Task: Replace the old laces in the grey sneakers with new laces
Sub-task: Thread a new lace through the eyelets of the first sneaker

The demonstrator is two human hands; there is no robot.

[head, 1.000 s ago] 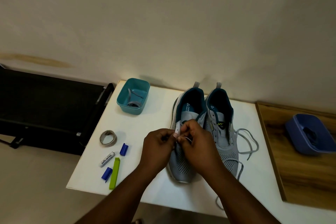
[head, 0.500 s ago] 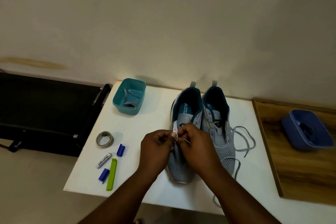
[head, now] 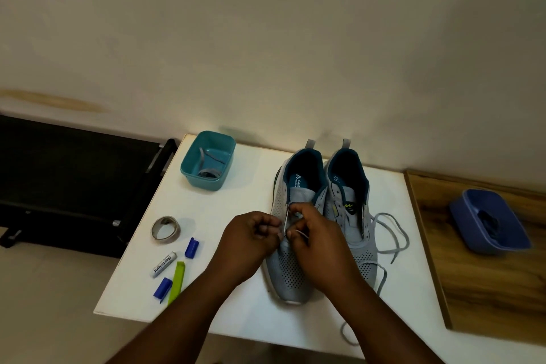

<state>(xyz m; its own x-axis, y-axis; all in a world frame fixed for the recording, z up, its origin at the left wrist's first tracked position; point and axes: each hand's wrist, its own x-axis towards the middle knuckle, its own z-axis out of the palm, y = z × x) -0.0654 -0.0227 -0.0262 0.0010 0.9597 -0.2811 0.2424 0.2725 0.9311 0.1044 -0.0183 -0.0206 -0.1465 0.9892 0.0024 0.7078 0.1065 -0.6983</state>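
Two hands, left hand and right hand, each with its grip pinched narrow on a thin lace over the left sneaker on the worktop; limp and light, it seems best pinched near its stiff tip.
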